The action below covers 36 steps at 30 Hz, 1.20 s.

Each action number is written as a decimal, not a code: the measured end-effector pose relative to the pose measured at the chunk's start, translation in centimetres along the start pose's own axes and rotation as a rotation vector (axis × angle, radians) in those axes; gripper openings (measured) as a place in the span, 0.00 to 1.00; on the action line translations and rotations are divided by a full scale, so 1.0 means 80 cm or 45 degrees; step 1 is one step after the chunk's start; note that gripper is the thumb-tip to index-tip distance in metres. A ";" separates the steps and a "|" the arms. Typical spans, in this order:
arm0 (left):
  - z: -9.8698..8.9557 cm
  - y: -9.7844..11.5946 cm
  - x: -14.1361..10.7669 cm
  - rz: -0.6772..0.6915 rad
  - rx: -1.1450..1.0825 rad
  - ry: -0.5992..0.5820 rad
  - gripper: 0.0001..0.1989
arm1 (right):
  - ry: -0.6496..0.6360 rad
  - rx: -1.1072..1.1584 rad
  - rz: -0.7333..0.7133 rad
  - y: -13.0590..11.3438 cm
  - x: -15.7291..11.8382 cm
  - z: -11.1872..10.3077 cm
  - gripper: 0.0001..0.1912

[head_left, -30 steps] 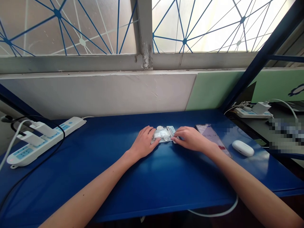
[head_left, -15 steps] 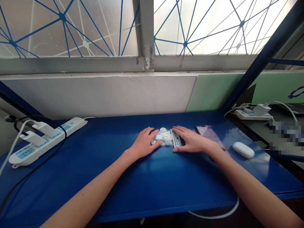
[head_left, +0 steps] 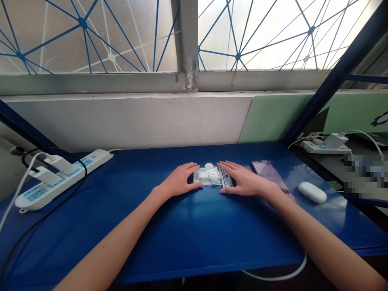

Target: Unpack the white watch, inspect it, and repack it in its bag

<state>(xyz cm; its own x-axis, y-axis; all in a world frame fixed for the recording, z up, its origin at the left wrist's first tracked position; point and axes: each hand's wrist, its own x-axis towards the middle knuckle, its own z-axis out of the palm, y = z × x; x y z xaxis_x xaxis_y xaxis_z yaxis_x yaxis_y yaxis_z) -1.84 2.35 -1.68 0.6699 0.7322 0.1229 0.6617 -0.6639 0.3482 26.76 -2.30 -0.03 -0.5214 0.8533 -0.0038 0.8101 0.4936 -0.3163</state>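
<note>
A clear plastic packet point(head_left: 207, 176) with white parts inside, some of them round, lies flat on the blue desk. Dark print marks the card strip point(head_left: 226, 178) at its right end. My left hand point(head_left: 182, 179) rests at the packet's left end, thumb and fingers spread, fingertips by its corners. Around the card end, my right hand point(head_left: 239, 178) lies with fingers stretched out and thumb apart. Its fingertips sit at the strip's upper and lower edges; whether they press on it I cannot tell. A small white round piece point(head_left: 208, 165) shows at the packet's far edge.
To the right of my right hand lie a phone point(head_left: 270, 173) with a lit screen and a white rounded case point(head_left: 312, 192). A white power strip point(head_left: 65, 178) with plugged-in adapters and cables occupies the left side. The desk point(head_left: 194, 242) ends at a wall below windows.
My left hand has drawn slightly left, uncovering more of the packet's left end. My right hand and the packet have hardly moved. The whole view has shifted a little.
</note>
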 end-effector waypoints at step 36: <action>0.008 0.002 0.002 -0.028 0.097 0.135 0.41 | 0.029 -0.029 0.047 0.018 -0.002 0.002 0.58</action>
<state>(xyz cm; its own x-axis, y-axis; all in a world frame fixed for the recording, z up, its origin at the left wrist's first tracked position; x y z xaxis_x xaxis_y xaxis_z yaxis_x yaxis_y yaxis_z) -1.39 2.24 -2.21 0.6182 0.7562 0.2146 0.7024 -0.6540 0.2810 27.92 -1.74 -0.65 -0.4849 0.8746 0.0067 0.8348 0.4651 -0.2945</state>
